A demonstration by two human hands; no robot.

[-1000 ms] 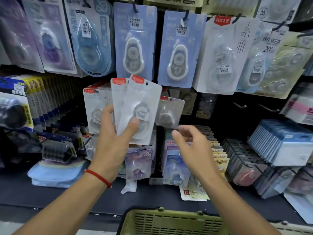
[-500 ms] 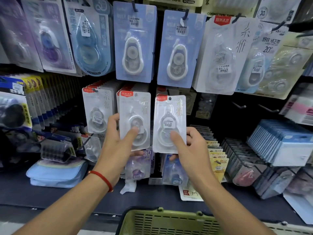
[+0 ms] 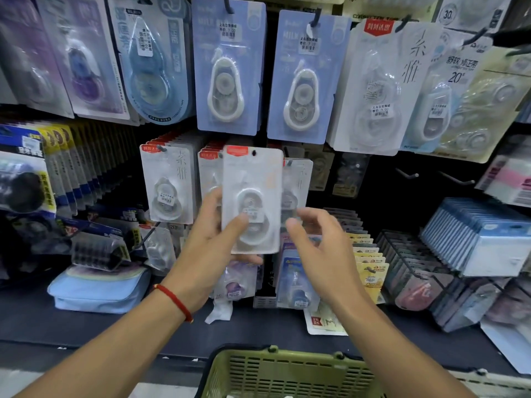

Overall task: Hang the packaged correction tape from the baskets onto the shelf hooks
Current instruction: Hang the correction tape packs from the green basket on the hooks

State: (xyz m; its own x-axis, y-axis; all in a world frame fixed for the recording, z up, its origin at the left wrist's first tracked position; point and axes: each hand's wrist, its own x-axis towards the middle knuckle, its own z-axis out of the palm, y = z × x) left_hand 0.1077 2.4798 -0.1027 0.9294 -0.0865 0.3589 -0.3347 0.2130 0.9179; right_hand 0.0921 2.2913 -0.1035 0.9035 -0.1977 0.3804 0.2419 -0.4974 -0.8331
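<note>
A white correction tape pack with a red header strip is held upright in the left hand, the thumb pressed on its clear blister and the other fingers curled behind the card. Its hang hole sits near the top edge, clear of any hook. Just behind the left fingers, a row of matching packs hangs on a hook, and further left of them another stack of the same packs hangs on its own hook. The right hand hovers just right of the held pack, fingers loosely bent and grasping nothing; its thumb tip is near the pack's lower right edge, though I cannot tell whether it touches. Behind the right fingertips hangs one more white pack. Above both hands, two light blue tape packs hang side by side. A red string bracelet circles the left wrist. Below the wrists, the rim of a green basket shows.
</note>
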